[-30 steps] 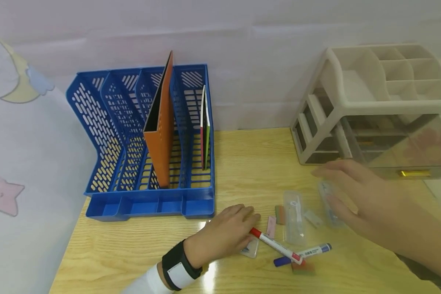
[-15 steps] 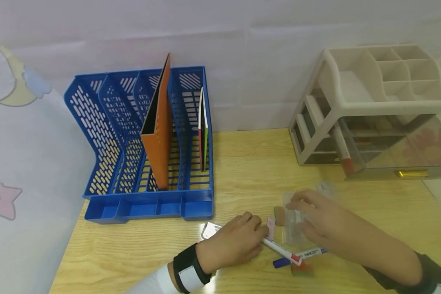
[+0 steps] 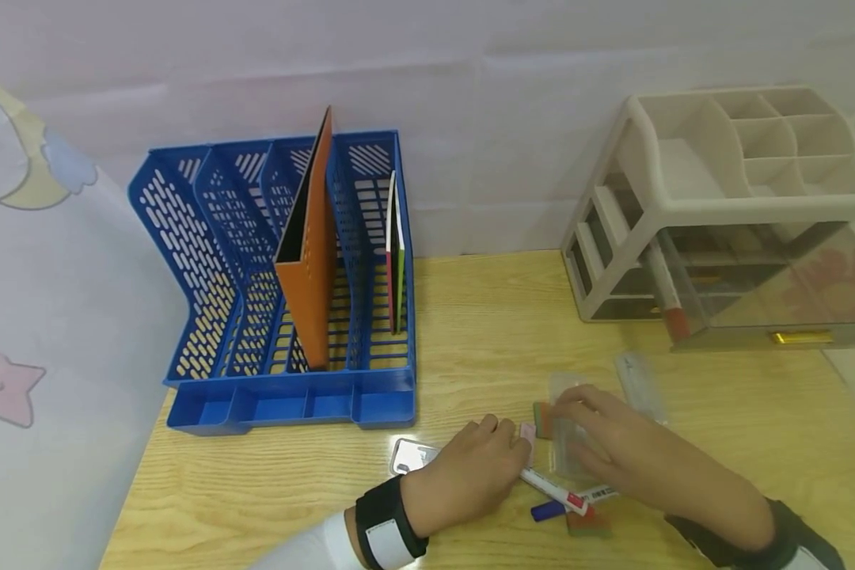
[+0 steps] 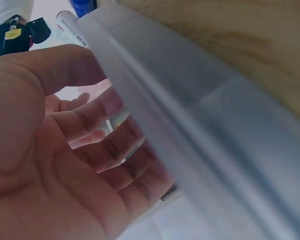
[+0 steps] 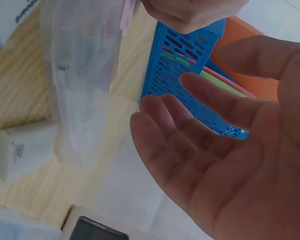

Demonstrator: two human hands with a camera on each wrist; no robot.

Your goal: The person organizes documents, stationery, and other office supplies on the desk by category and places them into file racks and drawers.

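My left hand (image 3: 470,475) is low over the table, fingers bent, covering the red-capped end of a white marker (image 3: 552,485). A clear case (image 3: 408,457) shows from under its wrist; in the left wrist view translucent plastic (image 4: 230,145) hides the fingertips of this left hand (image 4: 85,145). My right hand (image 3: 606,439) hovers at a clear plastic case (image 3: 563,459). In the right wrist view the right hand (image 5: 225,150) has loosely bent fingers with nothing between them and the thumb, beside that case (image 5: 80,80). A blue-capped marker (image 3: 547,510) lies crossed under the white one.
A blue file rack (image 3: 292,380) holds an orange folder (image 3: 306,301) and thin booklets (image 3: 397,269). A beige drawer organizer (image 3: 762,207) stands right, its top drawer (image 3: 727,336) pulled out with a marker (image 3: 663,277) inside. Another clear case (image 3: 641,388), a pink eraser (image 3: 527,434) and a white eraser (image 5: 27,150) lie nearby.
My right hand has come from the open drawer, left and down to the clear case. My left hand has slid to the right, over the marker's red cap, uncovering the case's left end.
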